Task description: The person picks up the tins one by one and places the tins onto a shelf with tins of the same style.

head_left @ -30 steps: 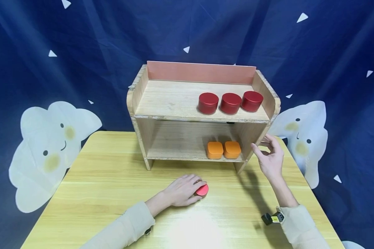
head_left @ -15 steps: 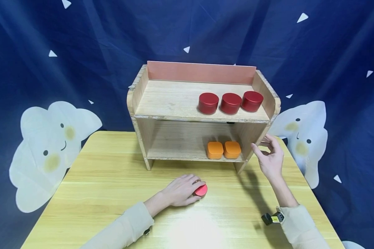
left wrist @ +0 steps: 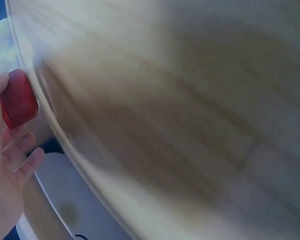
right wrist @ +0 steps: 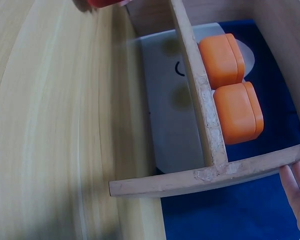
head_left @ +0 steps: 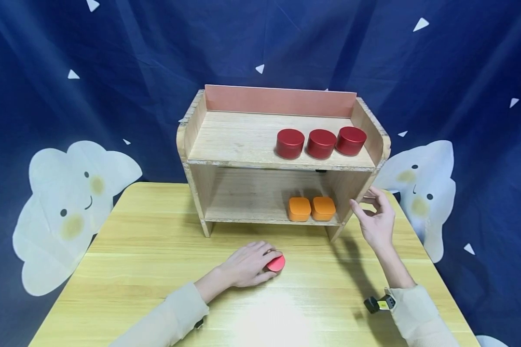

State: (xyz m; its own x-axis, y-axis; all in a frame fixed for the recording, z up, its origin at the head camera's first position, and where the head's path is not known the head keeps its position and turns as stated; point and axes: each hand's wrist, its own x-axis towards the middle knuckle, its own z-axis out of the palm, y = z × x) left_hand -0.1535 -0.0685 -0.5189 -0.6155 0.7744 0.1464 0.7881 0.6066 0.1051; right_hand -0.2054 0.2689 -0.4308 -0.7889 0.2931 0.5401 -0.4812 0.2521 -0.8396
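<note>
My left hand (head_left: 248,265) holds a small round red tin (head_left: 276,263) between thumb and fingers, low over or on the table in front of the shelf; which of the two I cannot tell. The same red tin (left wrist: 21,100) shows at the left of the left wrist view. My right hand (head_left: 377,224) grips the right side panel of the wooden shelf (head_left: 282,166) near its front edge. Only some fingers (right wrist: 294,187) show in the right wrist view, against the panel's outer face. Three dark red round tins (head_left: 322,144) stand on the top board, towards the right.
Two orange square tins (head_left: 311,208) sit side by side at the right of the lower board. The shelf stands at the back of a light wooden table (head_left: 130,250). Behind it hangs a blue curtain (head_left: 156,58) with clouds and small white shapes.
My left hand has slid slightly to the left and away from me with the red tin. The right hand, the shelf and the tins on it have stayed put.
</note>
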